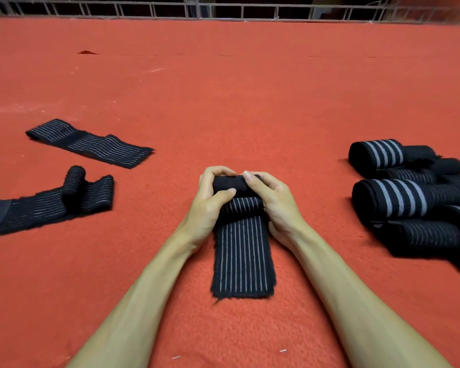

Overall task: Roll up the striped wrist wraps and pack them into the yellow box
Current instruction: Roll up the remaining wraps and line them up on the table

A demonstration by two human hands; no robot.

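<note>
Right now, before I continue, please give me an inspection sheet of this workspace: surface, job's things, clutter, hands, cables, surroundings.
Surface: red fuzzy cloth, spread under everything in view.
Job's things: centre wrap partly rolled, its tail flat toward the person; flat wrap and loosely folded wrap at left, not rolled; pile of rolled wraps at right; yellow box not in view.
Clutter: small white flecks near the front.
Hands: left hand and right hand both grip the centre wrap's rolled end.
Cables: nothing seen.
Surroundings: metal railing along the far edge, dark behind.
</note>
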